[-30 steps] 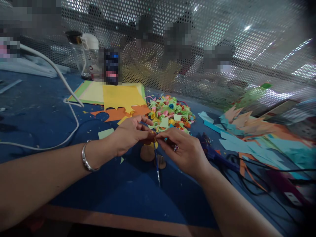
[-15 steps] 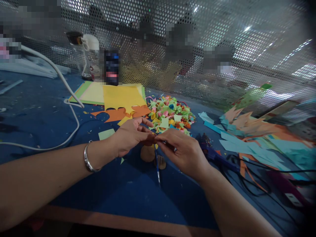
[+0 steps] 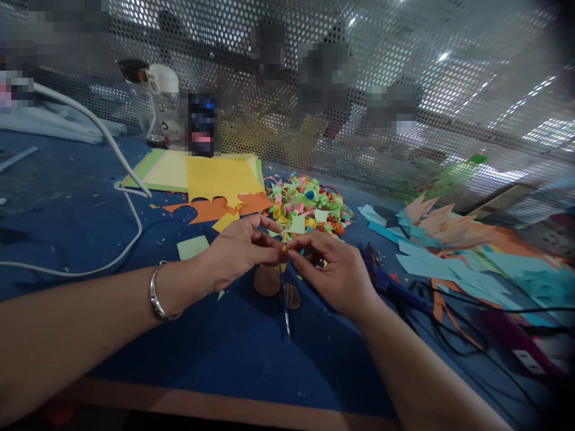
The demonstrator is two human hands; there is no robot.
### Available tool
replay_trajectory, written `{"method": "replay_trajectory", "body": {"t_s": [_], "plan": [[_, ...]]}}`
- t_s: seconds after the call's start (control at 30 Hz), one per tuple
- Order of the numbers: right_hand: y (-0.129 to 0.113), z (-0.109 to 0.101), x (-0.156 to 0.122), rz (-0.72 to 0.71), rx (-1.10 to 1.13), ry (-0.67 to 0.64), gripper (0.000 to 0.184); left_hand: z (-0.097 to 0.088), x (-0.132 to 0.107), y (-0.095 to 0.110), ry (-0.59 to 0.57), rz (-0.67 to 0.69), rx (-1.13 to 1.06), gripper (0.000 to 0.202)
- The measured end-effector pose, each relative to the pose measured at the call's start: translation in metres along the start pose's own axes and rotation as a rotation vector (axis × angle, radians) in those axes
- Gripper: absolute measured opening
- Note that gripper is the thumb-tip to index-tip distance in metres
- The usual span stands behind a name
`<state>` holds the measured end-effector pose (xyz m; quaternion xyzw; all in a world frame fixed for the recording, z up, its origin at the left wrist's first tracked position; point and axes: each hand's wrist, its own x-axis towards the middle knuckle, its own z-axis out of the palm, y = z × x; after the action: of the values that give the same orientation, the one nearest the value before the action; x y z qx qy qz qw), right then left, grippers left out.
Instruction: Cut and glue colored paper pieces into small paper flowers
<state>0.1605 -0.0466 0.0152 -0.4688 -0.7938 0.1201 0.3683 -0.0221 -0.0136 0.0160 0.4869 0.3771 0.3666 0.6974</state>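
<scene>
In the head view my left hand [image 3: 240, 248] and my right hand [image 3: 335, 269] meet fingertip to fingertip at the middle of the table. Between their pinched fingers is a tiny yellow-orange paper piece [image 3: 284, 247], mostly covered by the fingers. Just below the fingertips runs a thin blue stick with a metallic tip [image 3: 284, 302]; whether it lies on the table or is touched by a finger I cannot tell. Two round brown discs [image 3: 266, 282] sit beneath and beside the stick. A silver bangle circles my left wrist.
Behind my hands lies a heap of small coloured paper pieces [image 3: 309, 203]. Coloured sheets [image 3: 220, 173] and cut orange scraps [image 3: 204, 211] are to its left, with a white cable [image 3: 139, 224]. Blue paper strips [image 3: 442, 263], a blue glue gun [image 3: 399, 290] and dark cords lie right.
My right fingers have spread slightly and shifted around the small piece, which now shows more between the fingertips. The left hand has barely moved, and the view has shifted a little.
</scene>
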Motion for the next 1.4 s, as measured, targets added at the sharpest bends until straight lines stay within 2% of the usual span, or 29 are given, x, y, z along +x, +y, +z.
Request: {"method": "replay_trajectory", "body": {"t_s": [0.47,0.63,0.7,0.77,0.8,0.9,1.0,1.23,1.3,1.4], "plan": [[-0.001,0.003,0.000,0.075,0.046,-0.035,0.007,0.003,-0.001,0.000,0.068,-0.027,0.080,0.042],[-0.001,0.003,0.000,0.088,0.057,-0.032,0.007,-0.006,0.003,0.006,0.012,0.006,0.193,0.050],[0.000,0.003,0.000,0.110,0.074,-0.042,0.006,-0.018,0.006,0.013,-0.013,0.119,0.354,0.041],[0.000,0.003,-0.001,0.134,0.097,-0.067,0.006,-0.032,0.010,0.023,0.021,0.279,0.639,0.023],[0.000,0.003,-0.001,0.144,0.110,-0.088,0.006,-0.038,0.011,0.027,0.028,0.306,0.787,0.019],[0.000,0.005,0.000,0.166,0.123,-0.183,0.006,-0.051,0.014,0.034,-0.041,0.256,1.067,0.020],[-0.001,0.007,0.001,0.152,0.101,-0.279,0.007,-0.052,0.014,0.031,-0.114,0.233,1.188,0.023],[0.002,0.008,0.001,0.177,0.067,-0.426,0.008,-0.049,0.018,0.018,-0.062,0.261,1.202,0.012],[0.002,0.007,0.001,0.182,0.061,-0.424,0.008,-0.050,0.020,0.017,-0.036,0.300,1.166,0.008],[0.002,0.007,0.001,0.173,0.057,-0.352,0.008,-0.049,0.021,0.017,0.037,0.380,1.075,0.006]]}}
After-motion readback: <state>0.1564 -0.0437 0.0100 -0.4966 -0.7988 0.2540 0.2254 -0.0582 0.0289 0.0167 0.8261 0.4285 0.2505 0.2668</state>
